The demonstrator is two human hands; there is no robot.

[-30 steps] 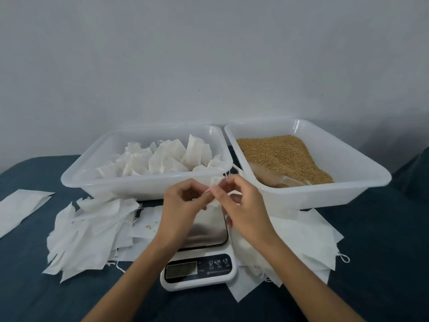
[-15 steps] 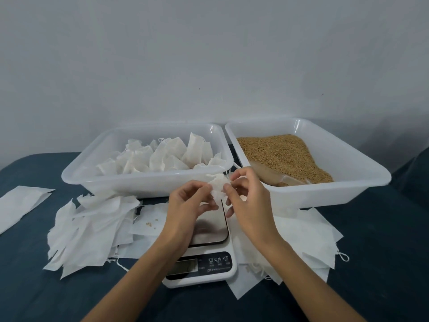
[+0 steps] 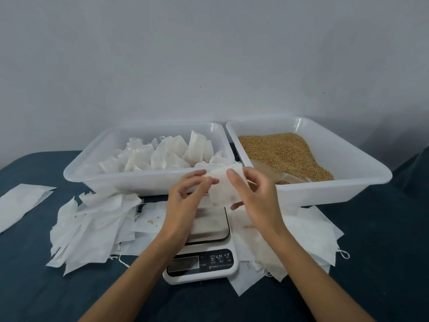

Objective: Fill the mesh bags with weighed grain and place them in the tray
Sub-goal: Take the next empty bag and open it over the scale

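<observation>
A small white mesh bag [image 3: 221, 185] hangs above the scale [image 3: 204, 249], held between both hands. My left hand [image 3: 185, 198] pinches its left top edge. My right hand [image 3: 257, 198] holds its right side, thumb in front and fingers behind. Behind the hands, the left white tray [image 3: 97, 163] holds several filled white bags [image 3: 162, 152]. The right white tray [image 3: 352, 163] holds brown grain [image 3: 281, 149] and a partly buried scoop [image 3: 271, 173].
Empty flat white bags lie in a pile [image 3: 92, 226] left of the scale and another pile [image 3: 301, 242] to its right. A single sheet [image 3: 21, 203] lies at the far left on the dark blue cloth [image 3: 380, 263]. A few grains lie scattered near the scale.
The hands have lifted and spread slightly, and the bag between them now shows wider and flatter. The camera view sits a little closer.
</observation>
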